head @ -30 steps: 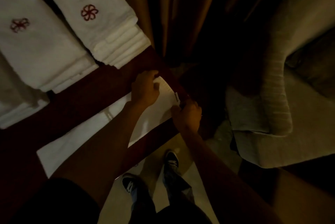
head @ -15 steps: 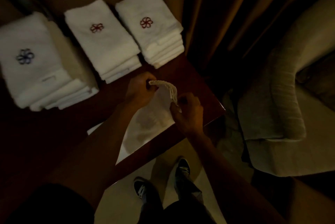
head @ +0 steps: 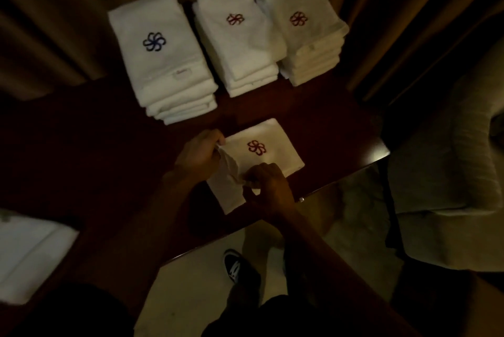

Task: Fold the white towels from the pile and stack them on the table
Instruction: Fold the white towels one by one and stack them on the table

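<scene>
Fingers of left hand and right hand in tight pinch on soft, flower-embroidered white towel.

Towel before stacks, on table

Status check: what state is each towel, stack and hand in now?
Front towel: partly folded, red emblem up.
Left hand: pinches its lifted edge.
Right hand: pinches the same edge.
Blue-emblem stack: folded, piled.
Middle red-emblem stack: folded, piled.
Right red-emblem stack: folded, piled.
Left-edge towel: lies flat, untouched.
</scene>
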Motion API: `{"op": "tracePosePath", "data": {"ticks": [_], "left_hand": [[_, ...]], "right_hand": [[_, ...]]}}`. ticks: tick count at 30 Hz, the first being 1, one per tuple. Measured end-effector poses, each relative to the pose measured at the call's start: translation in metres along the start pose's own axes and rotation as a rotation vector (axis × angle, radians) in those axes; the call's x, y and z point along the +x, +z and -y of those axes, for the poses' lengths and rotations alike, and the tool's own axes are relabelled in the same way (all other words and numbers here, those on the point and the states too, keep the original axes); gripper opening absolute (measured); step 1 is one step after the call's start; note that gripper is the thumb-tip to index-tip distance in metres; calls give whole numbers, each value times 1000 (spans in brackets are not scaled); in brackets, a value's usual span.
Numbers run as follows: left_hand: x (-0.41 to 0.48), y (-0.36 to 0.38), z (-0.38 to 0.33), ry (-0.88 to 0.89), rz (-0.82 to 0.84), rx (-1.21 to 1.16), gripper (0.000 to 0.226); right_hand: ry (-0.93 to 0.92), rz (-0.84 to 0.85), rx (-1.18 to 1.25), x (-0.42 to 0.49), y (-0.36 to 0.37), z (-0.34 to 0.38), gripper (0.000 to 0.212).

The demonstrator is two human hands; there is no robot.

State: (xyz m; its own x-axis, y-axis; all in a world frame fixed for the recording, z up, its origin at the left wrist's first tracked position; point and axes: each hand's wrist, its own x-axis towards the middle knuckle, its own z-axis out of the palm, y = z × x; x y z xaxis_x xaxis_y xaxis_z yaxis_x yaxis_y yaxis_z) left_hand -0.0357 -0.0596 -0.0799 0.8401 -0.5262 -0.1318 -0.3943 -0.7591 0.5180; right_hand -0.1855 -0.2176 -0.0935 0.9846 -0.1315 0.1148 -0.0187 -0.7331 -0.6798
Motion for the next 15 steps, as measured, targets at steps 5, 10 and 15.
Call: {"op": "tracePosePath", "data": {"ticks": [5, 10, 15], "left_hand": [[-29, 15, 30, -66, 71, 65, 30], [-43, 29, 47, -55, 125, 126, 26], [-39, 28, 55, -75, 183, 80, 12]], "right_hand": [[11, 123, -45, -10, 26, 7, 20], [71, 358, -116, -14, 42, -1, 29], [219, 327, 16, -9, 41, 4, 25]]}}
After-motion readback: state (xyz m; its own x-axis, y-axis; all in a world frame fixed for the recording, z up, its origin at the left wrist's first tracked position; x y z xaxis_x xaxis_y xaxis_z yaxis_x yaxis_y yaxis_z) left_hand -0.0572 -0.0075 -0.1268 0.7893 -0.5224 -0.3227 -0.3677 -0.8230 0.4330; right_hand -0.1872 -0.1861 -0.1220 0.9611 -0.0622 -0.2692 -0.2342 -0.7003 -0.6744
